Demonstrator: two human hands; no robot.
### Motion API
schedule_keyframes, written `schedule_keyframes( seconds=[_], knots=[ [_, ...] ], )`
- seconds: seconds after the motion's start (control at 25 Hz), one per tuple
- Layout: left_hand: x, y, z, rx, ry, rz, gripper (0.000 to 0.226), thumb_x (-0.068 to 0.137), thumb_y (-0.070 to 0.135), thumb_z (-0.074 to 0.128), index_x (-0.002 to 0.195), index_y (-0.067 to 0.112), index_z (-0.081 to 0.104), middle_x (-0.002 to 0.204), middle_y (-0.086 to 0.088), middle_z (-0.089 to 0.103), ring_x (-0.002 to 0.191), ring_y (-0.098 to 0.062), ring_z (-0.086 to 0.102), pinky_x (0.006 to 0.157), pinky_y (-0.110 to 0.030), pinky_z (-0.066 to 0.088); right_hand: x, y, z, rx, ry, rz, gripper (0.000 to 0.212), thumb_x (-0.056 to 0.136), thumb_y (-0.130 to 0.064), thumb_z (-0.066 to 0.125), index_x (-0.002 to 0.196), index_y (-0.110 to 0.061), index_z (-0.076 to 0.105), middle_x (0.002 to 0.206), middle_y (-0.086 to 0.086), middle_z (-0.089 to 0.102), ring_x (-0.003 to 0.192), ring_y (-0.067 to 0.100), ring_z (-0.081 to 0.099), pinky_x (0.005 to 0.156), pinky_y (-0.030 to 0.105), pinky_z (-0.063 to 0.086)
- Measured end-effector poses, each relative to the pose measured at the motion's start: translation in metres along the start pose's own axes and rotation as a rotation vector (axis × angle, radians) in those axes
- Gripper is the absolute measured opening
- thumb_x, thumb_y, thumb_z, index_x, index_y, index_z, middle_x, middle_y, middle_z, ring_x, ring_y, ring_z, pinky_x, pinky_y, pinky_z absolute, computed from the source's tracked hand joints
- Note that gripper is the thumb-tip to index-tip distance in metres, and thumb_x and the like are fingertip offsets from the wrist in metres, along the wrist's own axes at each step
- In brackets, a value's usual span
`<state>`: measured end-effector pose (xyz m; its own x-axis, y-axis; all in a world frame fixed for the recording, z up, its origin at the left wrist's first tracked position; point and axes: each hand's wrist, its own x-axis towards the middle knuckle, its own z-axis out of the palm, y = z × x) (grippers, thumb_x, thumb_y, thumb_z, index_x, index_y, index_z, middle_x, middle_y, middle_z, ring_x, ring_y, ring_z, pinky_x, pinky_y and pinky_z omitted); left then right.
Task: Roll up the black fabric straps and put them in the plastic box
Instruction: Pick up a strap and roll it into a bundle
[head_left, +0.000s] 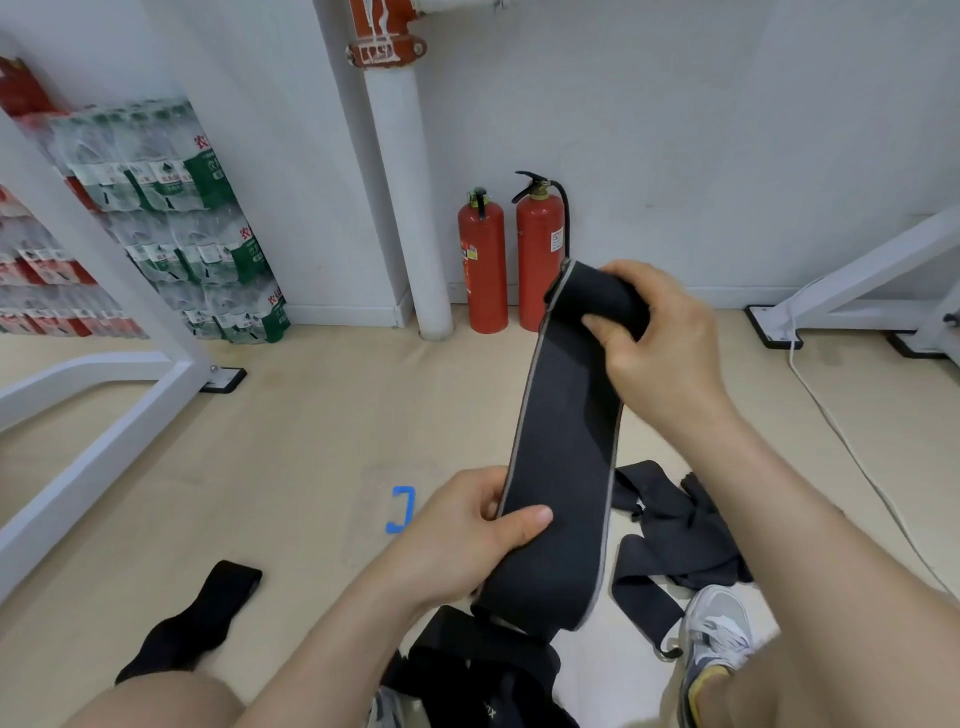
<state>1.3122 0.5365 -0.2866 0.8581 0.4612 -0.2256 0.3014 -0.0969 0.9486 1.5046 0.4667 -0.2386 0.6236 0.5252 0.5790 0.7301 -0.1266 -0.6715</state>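
The right hand (670, 343) is gripping the rolled end (597, 296) of a wide black strap (566, 457) with grey edging, its fingers (602, 327) curled fully round the coil and holding it raised in front of the body. The left hand (467, 535) is pinching the flat run of the same strap lower down, thumb on the near face and the other fingers behind, so that the strap is hanging taut between the two hands above the floor (291, 467). The step in hand appears to be winding the coil. To do it well, the left hand should be feeding the strap flat and under light tension while the right hand is turning the coil, with the grey edges lining up layer on layer so the roll is not coning sideways. The free tail is trailing down among other dark straps (467, 654) near the legs and may be snagging there. More loose straps (675, 540) are lying on the floor to the right, beside a grey shoe (717, 629), and one more (208, 618) is lying apart on the left. A blue clip (400, 509) is showing on the floor beyond the left hand; it probably belongs to the clear plastic box (374, 483), whose walls are barely discernible.
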Motion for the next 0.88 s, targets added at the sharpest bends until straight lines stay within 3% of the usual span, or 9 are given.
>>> schedule_keyframes(
  seconds=[0.24, 0.4, 0.48, 0.56, 0.64, 0.72, 0.76, 0.88],
  knots=[
    [0.018, -0.016, -0.021, 0.169, 0.102, -0.144, 0.010, 0.092, 0.014, 0.066, 0.090, 0.017, 0.075, 0.089, 0.005, 0.078, 0.087, -0.015, 0.074, 0.094, -0.043, 0.055, 0.002, -0.003, -0.003, 0.125, -0.096, 0.014, 0.031, 0.083, -0.009, 0.073, 0.110, -0.023, 0.067, 0.094, -0.014, 0.064, 0.087, 0.006, 0.056, 0.077, 0.006, 0.041],
    [0.031, -0.030, -0.025, 0.206, 0.111, -0.223, 0.010, 0.092, 0.017, 0.067, 0.087, 0.020, 0.075, 0.087, 0.007, 0.077, 0.087, -0.012, 0.073, 0.095, -0.039, 0.054, 0.000, -0.008, -0.002, 0.201, -0.151, -0.013, 0.032, 0.082, -0.008, 0.074, 0.110, -0.022, 0.067, 0.094, -0.014, 0.065, 0.089, 0.007, 0.059, 0.080, 0.010, 0.045],
    [0.036, -0.037, -0.030, 0.335, 0.074, -0.264, 0.012, 0.093, 0.019, 0.065, 0.101, 0.019, 0.073, 0.099, 0.005, 0.076, 0.096, -0.013, 0.070, 0.098, -0.038, 0.052, -0.003, -0.011, 0.001, 0.188, -0.218, -0.050, 0.033, 0.081, -0.008, 0.075, 0.110, -0.023, 0.067, 0.099, -0.010, 0.067, 0.093, 0.009, 0.061, 0.083, 0.015, 0.046],
    [0.038, -0.028, -0.032, 0.406, 0.168, -0.150, 0.024, 0.096, 0.015, 0.058, 0.119, 0.019, 0.065, 0.117, 0.002, 0.069, 0.111, -0.014, 0.064, 0.102, -0.037, 0.048, -0.006, -0.014, 0.002, 0.169, -0.288, -0.085, 0.034, 0.080, -0.008, 0.077, 0.110, -0.022, 0.067, 0.101, -0.010, 0.067, 0.096, 0.008, 0.061, 0.085, 0.019, 0.048],
    [0.036, -0.006, -0.035, 0.063, 0.343, 0.121, 0.026, 0.100, 0.016, 0.052, 0.124, 0.019, 0.061, 0.124, -0.001, 0.067, 0.117, -0.015, 0.061, 0.103, -0.037, 0.047, -0.006, -0.016, 0.001, 0.158, -0.360, -0.107, 0.034, 0.079, -0.007, 0.077, 0.109, -0.020, 0.067, 0.101, -0.010, 0.068, 0.096, 0.006, 0.061, 0.087, 0.020, 0.048],
    [0.033, 0.019, -0.036, -0.355, 0.314, 0.266, 0.034, 0.098, 0.039, 0.047, 0.124, 0.022, 0.060, 0.124, -0.006, 0.067, 0.115, -0.020, 0.064, 0.098, -0.037, 0.051, -0.008, -0.018, 0.003, 0.140, -0.428, -0.131, 0.035, 0.078, -0.007, 0.078, 0.108, -0.021, 0.067, 0.101, -0.010, 0.068, 0.095, 0.006, 0.060, 0.086, 0.022, 0.049],
    [0.030, 0.027, -0.035, -0.417, 0.265, 0.283, 0.041, 0.095, 0.049, 0.045, 0.125, 0.025, 0.059, 0.123, -0.007, 0.067, 0.112, -0.022, 0.066, 0.095, -0.036, 0.054, -0.010, -0.020, 0.004, 0.133, -0.458, -0.145, 0.036, 0.078, -0.007, 0.078, 0.108, -0.022, 0.066, 0.101, -0.010, 0.067, 0.095, 0.006, 0.060, 0.086, 0.023, 0.049],
    [0.022, 0.033, -0.020, -0.219, 0.210, 0.274, 0.044, 0.092, 0.058, 0.044, 0.121, 0.028, 0.056, 0.117, -0.002, 0.067, 0.108, -0.020, 0.067, 0.090, -0.041, 0.057, -0.014, -0.022, 0.008, 0.150, -0.545, -0.172, 0.038, 0.078, -0.004, 0.077, 0.106, -0.022, 0.059, 0.098, -0.013, 0.064, 0.093, 0.006, 0.060, 0.082, 0.024, 0.049]
  ],
)
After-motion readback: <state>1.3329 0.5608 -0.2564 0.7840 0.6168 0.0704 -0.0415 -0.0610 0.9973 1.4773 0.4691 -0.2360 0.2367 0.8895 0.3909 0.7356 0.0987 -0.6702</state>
